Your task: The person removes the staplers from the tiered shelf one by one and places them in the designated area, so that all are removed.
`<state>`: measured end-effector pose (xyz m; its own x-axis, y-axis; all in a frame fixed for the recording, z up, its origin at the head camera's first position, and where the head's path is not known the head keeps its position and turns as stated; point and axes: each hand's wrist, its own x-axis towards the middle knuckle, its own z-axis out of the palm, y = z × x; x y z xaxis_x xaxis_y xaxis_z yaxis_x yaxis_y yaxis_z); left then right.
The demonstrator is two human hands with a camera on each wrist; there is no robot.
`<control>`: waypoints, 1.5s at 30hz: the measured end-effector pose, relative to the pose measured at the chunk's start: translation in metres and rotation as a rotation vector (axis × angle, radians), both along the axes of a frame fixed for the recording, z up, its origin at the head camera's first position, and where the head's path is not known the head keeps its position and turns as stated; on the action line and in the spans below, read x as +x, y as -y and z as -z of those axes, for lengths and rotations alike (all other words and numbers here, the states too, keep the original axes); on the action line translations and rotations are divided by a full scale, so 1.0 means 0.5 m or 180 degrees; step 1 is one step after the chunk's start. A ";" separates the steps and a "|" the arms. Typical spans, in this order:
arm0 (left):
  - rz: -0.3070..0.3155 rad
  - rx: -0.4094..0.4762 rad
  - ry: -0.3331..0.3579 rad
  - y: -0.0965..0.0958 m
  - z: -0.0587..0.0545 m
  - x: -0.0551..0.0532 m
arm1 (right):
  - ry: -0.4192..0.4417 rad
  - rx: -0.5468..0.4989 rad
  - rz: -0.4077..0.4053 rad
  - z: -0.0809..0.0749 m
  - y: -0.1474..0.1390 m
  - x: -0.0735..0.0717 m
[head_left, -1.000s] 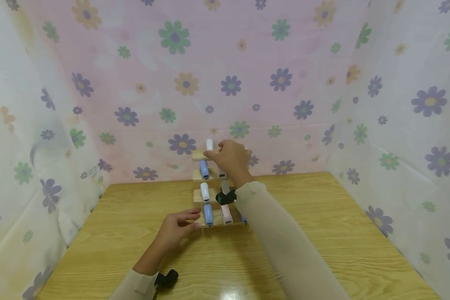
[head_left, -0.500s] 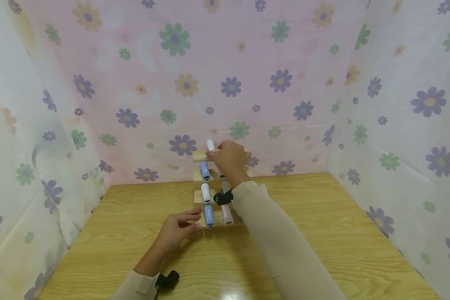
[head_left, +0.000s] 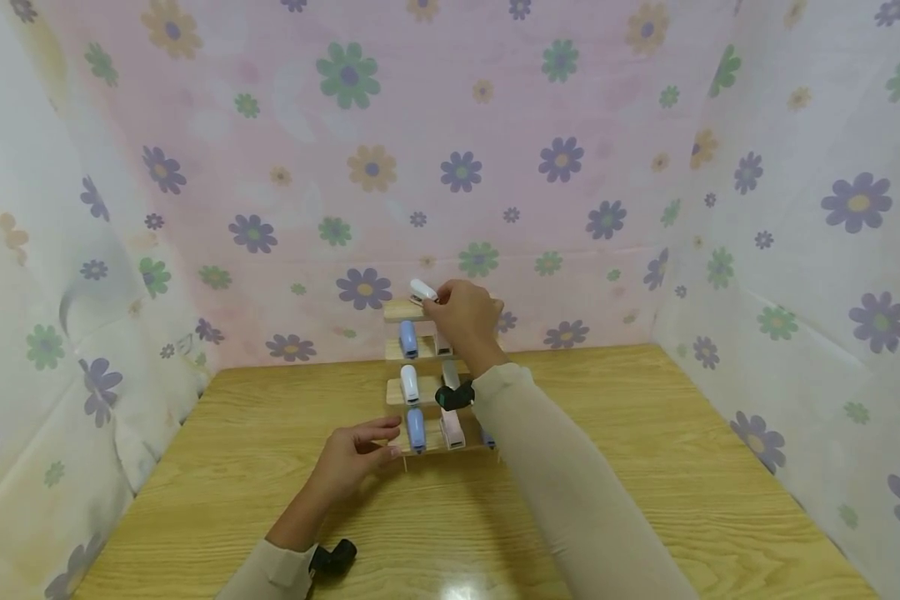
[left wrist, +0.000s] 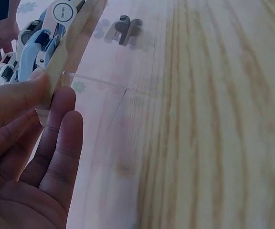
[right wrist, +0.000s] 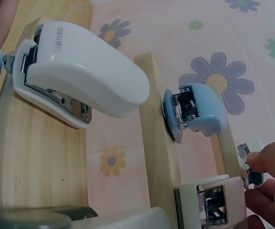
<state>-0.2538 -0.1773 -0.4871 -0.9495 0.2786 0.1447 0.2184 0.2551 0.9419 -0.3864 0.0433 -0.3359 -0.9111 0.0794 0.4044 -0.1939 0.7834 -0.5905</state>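
My right hand (head_left: 465, 317) pinches a small white stapler (head_left: 422, 290) at the left part of the top shelf of a tiered wooden rack (head_left: 399, 311). The stapler sits askew, its rear pointing up and left. In the right wrist view my fingertips hold its end beside the far board, and my hand hides part of it. At the lowest tier my left hand (head_left: 348, 458) grips the rack's left end, thumb on the board and fingers beneath. Closest to that hand is a blue stapler (head_left: 416, 429), with a pink stapler (head_left: 452, 429) to its right.
Other staplers stand on the tiers: a white stapler (head_left: 409, 383) on the second and a blue stapler (head_left: 408, 339) on the third. My right forearm covers the rack's right side. A flowered cloth (head_left: 555, 200) hangs behind the wood-grain table (head_left: 270, 433).
The white stapler on the top shelf has turned from facing straight forward to a slant, its upper end swung left, in my right fingers. My left hand stays put.
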 end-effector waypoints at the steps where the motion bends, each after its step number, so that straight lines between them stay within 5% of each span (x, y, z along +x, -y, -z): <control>1: -0.0002 -0.0004 -0.0013 0.000 0.000 -0.001 | -0.0024 -0.0031 -0.0015 0.000 -0.002 -0.002; 9: -0.0044 -0.0094 -0.0073 0.003 0.004 -0.003 | -0.0281 -0.0273 -0.0210 -0.004 -0.027 -0.006; 17: -0.0080 -0.0118 -0.0021 -0.003 0.000 -0.002 | -0.0493 -0.0165 -0.0239 -0.026 -0.063 0.009; 23: -0.0049 -0.0054 -0.0018 -0.002 -0.001 0.000 | -0.0530 -0.0413 -0.0272 -0.036 -0.089 0.026; 45: -0.0012 -0.0022 -0.0058 0.001 0.004 0.000 | -0.0710 -0.0880 -0.0214 -0.014 -0.189 0.081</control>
<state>-0.2537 -0.1777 -0.4889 -0.9478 0.2760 0.1600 0.2344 0.2625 0.9360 -0.3461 0.1378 -0.3289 -0.8098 0.1565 0.5655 -0.3875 0.5810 -0.7157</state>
